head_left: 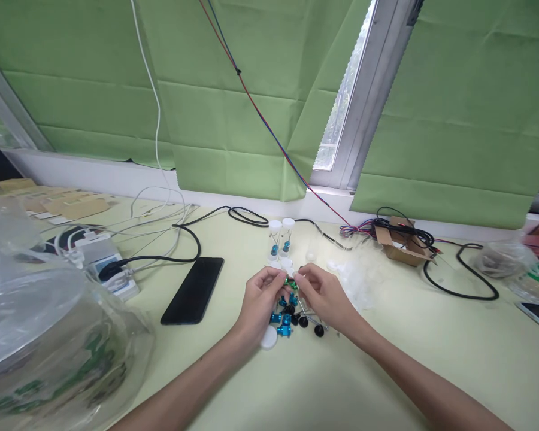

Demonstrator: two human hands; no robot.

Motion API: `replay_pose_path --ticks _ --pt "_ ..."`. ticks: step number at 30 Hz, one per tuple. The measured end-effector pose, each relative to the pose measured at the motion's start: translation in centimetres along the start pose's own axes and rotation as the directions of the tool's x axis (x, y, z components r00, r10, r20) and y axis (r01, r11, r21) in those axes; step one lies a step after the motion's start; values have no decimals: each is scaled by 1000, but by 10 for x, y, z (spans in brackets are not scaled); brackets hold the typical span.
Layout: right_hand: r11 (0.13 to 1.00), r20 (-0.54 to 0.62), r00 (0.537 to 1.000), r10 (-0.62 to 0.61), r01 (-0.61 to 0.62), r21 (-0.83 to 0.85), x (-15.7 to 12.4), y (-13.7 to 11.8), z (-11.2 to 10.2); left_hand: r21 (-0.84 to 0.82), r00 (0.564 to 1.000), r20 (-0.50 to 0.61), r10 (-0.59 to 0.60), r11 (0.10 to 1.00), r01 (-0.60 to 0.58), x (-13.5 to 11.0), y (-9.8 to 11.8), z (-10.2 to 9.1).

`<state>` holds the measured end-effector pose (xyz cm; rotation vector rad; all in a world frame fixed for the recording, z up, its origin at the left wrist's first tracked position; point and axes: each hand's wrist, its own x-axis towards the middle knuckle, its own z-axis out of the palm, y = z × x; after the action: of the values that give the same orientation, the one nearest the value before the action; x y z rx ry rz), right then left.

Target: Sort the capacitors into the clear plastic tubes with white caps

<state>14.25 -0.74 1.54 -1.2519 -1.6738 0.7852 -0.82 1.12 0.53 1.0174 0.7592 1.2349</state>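
My left hand (261,296) and my right hand (320,294) meet in the middle of the table, fingers closed on a small green metallic part (291,283) between the fingertips. What the part is I cannot make out. Below the hands lies a pile of small blue metallic fittings (284,326) with black round knobs (318,330) and thin metal rods. A white round lid (269,337) rests beside my left wrist. Just beyond the hands stand two clear vials (274,242) with white caps, each with a blue piece and thin metal inside.
A black phone (193,291) lies left of my hands. Further left are a white power strip (112,269) with cables and a large plastic-wrapped tub (58,335). Crumpled clear plastic bags (357,278) lie right of the vials, near an open cardboard box (402,245) with wires.
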Motion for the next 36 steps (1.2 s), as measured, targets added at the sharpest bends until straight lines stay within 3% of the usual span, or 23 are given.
replay_pose_path --ticks 6,12,20,27,36 --pt "997 18 997 -72 72 3 0 -1 -1 -4 999 -35 -3 1000 3 1 1 1" --pt "997 33 999 -41 39 63 0 3 0 50 999 23 29 998 -30 2 -5 -3" --pt "999 -30 1000 -1 0 -42 -3 7 4 156 996 75 51 986 -63 -3 -1 0" --pt "998 -66 996 54 -56 -26 -6 12 11 204 987 142 70 974 -98 -6 3 4" --pt "998 -161 985 -62 66 19 -20 15 19 189 998 46 34 981 -42 -1 0 -1"
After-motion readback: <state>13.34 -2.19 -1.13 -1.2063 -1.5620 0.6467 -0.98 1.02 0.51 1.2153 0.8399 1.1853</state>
